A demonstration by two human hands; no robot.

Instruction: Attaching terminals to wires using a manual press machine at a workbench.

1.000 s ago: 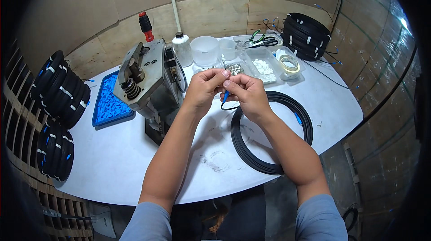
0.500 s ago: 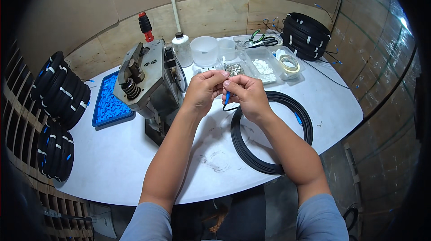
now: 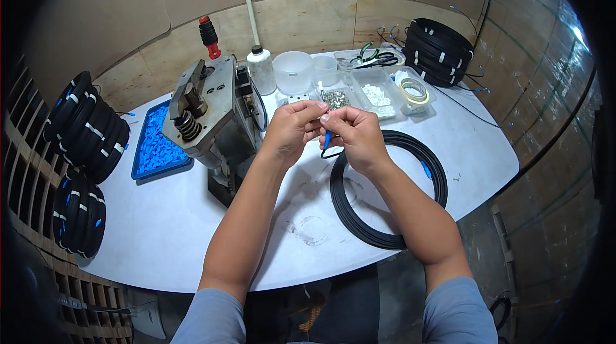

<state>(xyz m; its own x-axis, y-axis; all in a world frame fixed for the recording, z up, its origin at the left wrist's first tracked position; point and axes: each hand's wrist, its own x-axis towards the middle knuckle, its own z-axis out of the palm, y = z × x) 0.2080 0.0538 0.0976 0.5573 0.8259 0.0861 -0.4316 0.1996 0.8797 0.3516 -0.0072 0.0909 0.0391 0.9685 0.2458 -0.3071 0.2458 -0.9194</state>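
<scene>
Over the middle of the table my hands meet, fingertips together. My right hand pinches the blue connector on the end of a black cable, and its thin tail bends down below the fingers. My left hand is closed at the thumb and forefinger against the connector's top end; whatever sits between those fingertips is hidden. Under my right forearm lies a coil of black cable, whose other blue connector rests on its right side.
A metal press stands left of my hands, beside a blue tray of small blue parts. Behind are a bottle, clear tubs, a tape roll and scissors. Bundled coils stand back right, others left.
Both hands have barely shifted, with the blue connector moving very slightly to the right. The grip looks the same, and the coil lies where it was.
</scene>
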